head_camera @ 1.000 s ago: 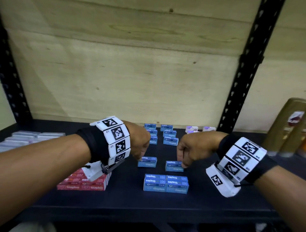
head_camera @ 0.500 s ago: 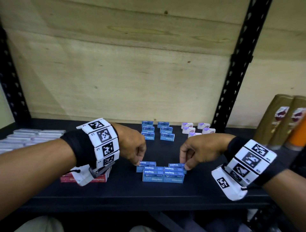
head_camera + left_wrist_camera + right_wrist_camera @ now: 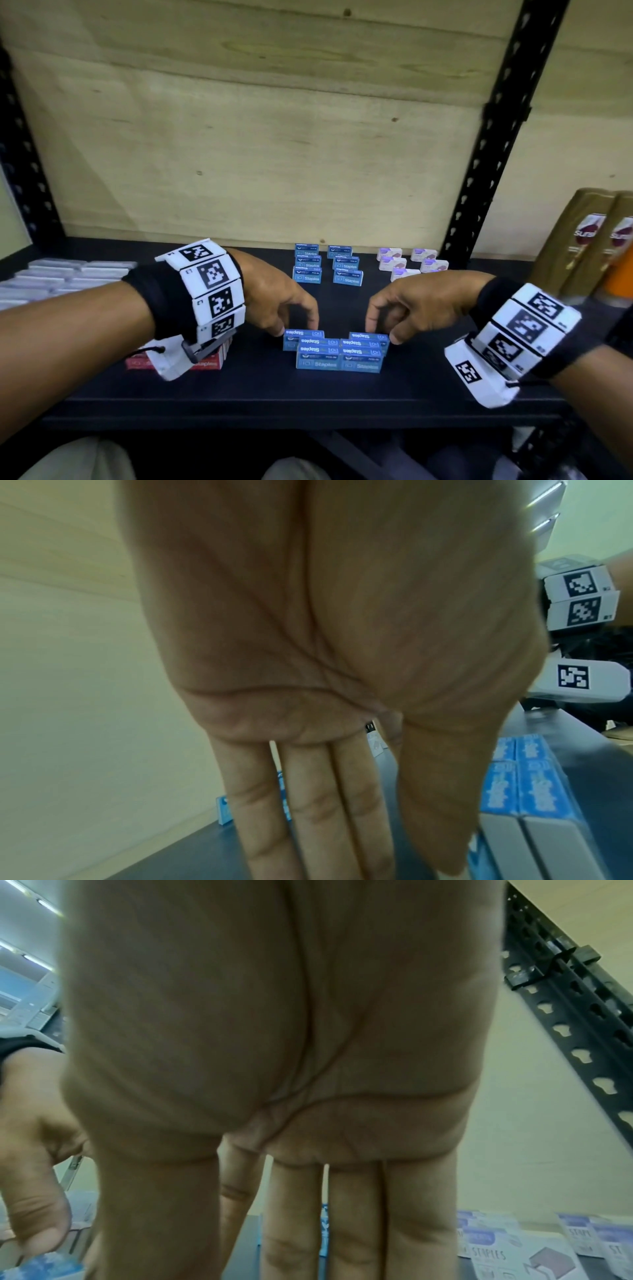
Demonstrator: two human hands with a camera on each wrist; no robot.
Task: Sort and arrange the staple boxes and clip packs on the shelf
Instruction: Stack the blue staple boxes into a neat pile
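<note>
On shelf (image 3: 239, 404), front centre: blue staple boxes (image 3: 337, 353) now closed into one tight block; second ago two lay apart behind front pair. Sorting of blue lot looks near done. Left hand (image 3: 274, 305) pinches rear-left box (image 3: 303, 337), right hand (image 3: 414, 305) pinches rear-right box (image 3: 368, 339), fingers curled on both. Further back, more blue boxes (image 3: 327, 265) in two rows, pale clip packs (image 3: 411, 262) beside. Red boxes (image 3: 171, 359) under left wrist.

Matt dark shelf (image 3: 239, 387), rough wooden back panel (image 3: 274, 154).
</note>
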